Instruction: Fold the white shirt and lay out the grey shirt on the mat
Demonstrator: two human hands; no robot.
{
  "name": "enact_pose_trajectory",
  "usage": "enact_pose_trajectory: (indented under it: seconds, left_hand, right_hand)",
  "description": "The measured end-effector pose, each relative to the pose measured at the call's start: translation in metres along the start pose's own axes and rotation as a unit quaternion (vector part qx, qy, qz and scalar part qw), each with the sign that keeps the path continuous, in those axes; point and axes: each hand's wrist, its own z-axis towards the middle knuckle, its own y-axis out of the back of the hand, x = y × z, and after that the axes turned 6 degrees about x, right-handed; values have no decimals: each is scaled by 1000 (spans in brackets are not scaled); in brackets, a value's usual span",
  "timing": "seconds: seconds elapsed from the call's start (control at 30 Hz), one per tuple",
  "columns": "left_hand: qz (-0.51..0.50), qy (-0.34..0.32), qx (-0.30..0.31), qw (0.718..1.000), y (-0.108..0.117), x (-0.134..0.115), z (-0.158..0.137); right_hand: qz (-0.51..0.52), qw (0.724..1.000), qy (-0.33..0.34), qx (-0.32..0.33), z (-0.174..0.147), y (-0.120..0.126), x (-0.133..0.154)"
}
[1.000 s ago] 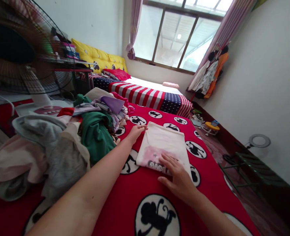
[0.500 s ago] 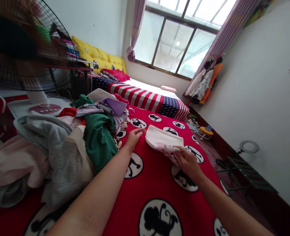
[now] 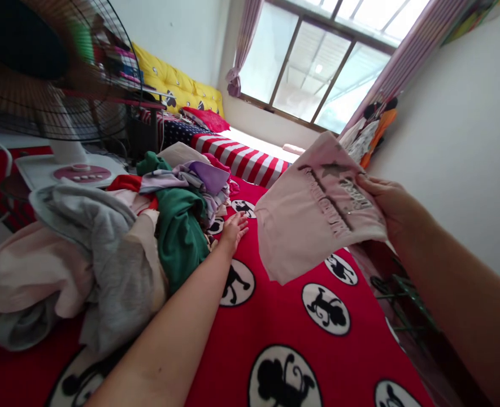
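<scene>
Beside left hand (image 3: 234, 228): clothes pile (image 3: 118, 249).

Your right hand (image 3: 391, 206) holds a folded shirt (image 3: 313, 217) of thin, matt pink cloth with a dark, flat print. Under your left hand (image 3: 234, 229) the blanket (image 3: 283, 316) is thick, fuzzy red fleece with a soft, dull nap. The pile of clothes (image 3: 118, 237) at centre left is matt knit and jersey cloth, rumpled. At upper left, the fan (image 3: 42, 73) has a thin wire metal grille and a smooth, slightly glossy plastic base.
</scene>
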Motion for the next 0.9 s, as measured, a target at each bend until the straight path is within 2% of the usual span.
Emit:
enact_pose_trajectory:
  seconds: [0.07, 0.13, 0.23, 0.3, 0.4, 0.5, 0.6, 0.7, 0.8, 0.9]
  left_hand:
    - [-3, 17, 7, 1000, 0, -2, -1]
    - [2, 32, 20, 999, -1, -3, -4]
    - [31, 40, 42, 998, -4, -3, -8]
    - [64, 37, 57, 996, -6, -2, -10]
    - [133, 29, 72, 988, -9, 2, -11]
    - [224, 24, 83, 971, -12, 7, -10]
    - [345, 34, 95, 933, -17, 13, -12]
    - [461, 49, 118, 878, -26, 16, -21]
    - [552, 46, 168, 815, -39, 14, -37]
    - [604, 34, 225, 764, -51, 14, -54]
  right_hand:
    - [20, 997, -59, -36, -2, 20, -3]
    - [29, 990, -126, -63, -9, 41, -21]
    - [14, 966, -243, -90, -31, 71, -75]
    - [-3, 948, -295, -115, -51, 90, -120]
    - [-37, 929, -324, -175, -84, 115, -178]
    - [-49, 922, -328, -199, -107, 133, -210]
    - [-58, 933, -318, -156, -115, 138, -219]
    - [-122, 946, -277, -112, -113, 133, -221]
    - [-163, 947, -238, -139, -109, 123, -226]
    - [-163, 947, -213, -175, -106, 116, -232]
